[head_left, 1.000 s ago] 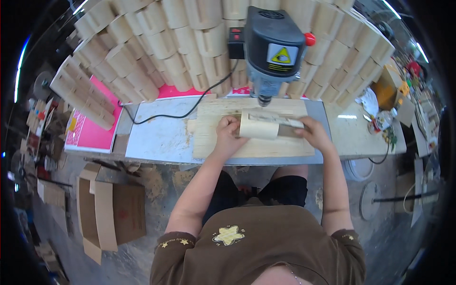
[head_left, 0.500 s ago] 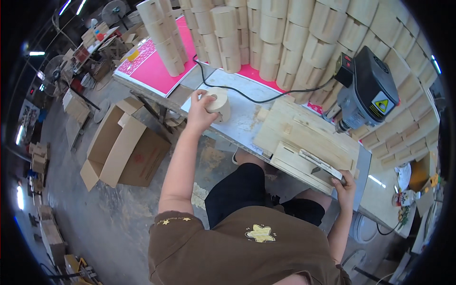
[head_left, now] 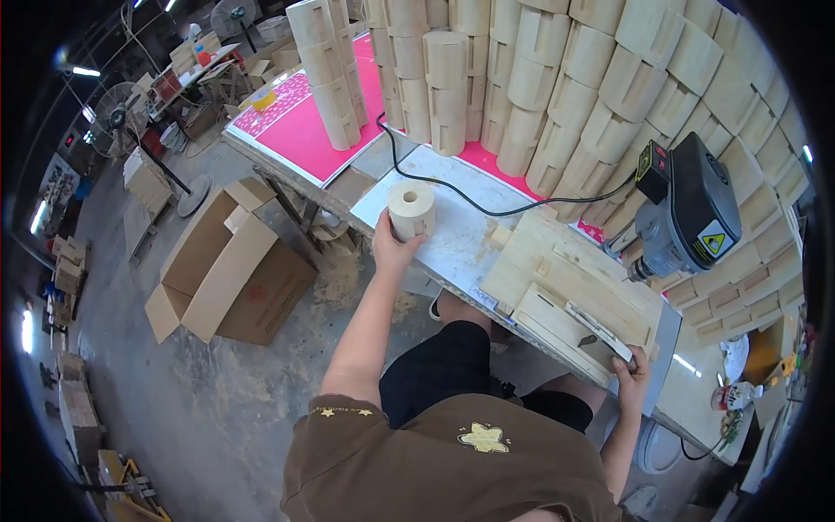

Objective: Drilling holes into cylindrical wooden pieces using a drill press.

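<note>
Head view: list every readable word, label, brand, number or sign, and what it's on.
Drill head: yellow triangular warning sign on a sticker; small print unreadable.
Cardboard box: reddish print, too blurred.
Shirt sleeve: lettering by the stars, too small.
Bottle: red-and-white label, too small.
No word, brand or number reads clearly.

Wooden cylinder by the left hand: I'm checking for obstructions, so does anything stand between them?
Nothing visible does: the left hand is directly against the wooden cylinder, cupping its near, lower side.
</note>
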Demonstrator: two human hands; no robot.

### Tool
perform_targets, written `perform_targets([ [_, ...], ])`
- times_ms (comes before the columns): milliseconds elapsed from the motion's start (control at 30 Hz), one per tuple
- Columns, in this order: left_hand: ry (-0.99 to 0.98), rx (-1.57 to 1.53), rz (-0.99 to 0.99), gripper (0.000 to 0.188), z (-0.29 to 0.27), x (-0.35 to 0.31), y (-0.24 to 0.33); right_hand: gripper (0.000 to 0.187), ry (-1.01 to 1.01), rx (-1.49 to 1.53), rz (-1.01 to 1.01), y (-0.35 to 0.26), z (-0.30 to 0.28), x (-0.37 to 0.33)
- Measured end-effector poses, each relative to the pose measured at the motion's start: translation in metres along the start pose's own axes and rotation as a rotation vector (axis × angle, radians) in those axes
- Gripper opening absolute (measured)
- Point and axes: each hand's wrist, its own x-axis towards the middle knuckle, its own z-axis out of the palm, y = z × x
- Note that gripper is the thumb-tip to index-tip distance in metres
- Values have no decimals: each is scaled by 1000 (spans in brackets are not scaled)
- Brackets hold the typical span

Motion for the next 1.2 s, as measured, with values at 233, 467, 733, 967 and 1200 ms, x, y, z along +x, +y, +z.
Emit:
perform_targets([
  [233, -53, 118, 5, 84, -13, -7, 20, 20, -57, 17, 5, -11, -2, -2],
  [467, 6, 67, -37, 64, -12, 1, 17, 21, -95, -2, 1, -15, 0, -7],
  [733, 316, 12, -82, 58, -47, 76, 0, 20, -88, -20, 29, -18, -1, -7],
  [967, 477, 183, -127, 61, -102, 151, -23, 24, -56, -23, 86, -26, 0, -6],
  [1200, 598, 397, -333, 65, -127, 220, -69, 25, -61, -99, 150, -29, -3, -7],
])
